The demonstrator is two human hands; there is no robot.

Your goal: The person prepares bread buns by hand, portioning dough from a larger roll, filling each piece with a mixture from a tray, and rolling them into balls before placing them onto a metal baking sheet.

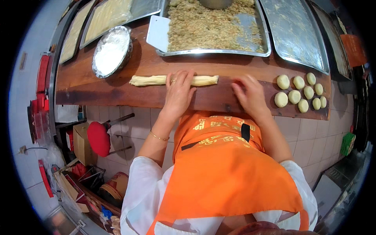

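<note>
A long pale dough roll (pixel 150 80) lies sideways on the brown wooden table. My left hand (pixel 180 88) rests across its middle, fingers laid over the dough and thumb on the near side. To the right of the roll's end, apart from it, my right hand (pixel 250 94) hovers over the wood. Its fingers are loosely bent, slightly blurred and apart from the thumb; nothing shows between them. Several round, flattened dough balls (pixel 294 96) sit in a group at the table's right end.
Behind the roll stands a metal tray (pixel 213 51) of crumbly filling with a flat white scraper (pixel 158 33) at its left. A bowl of white flour (pixel 111 53) is at the left. Other trays (pixel 297 31) line the back. A red stool (pixel 98 139) stands below the left side.
</note>
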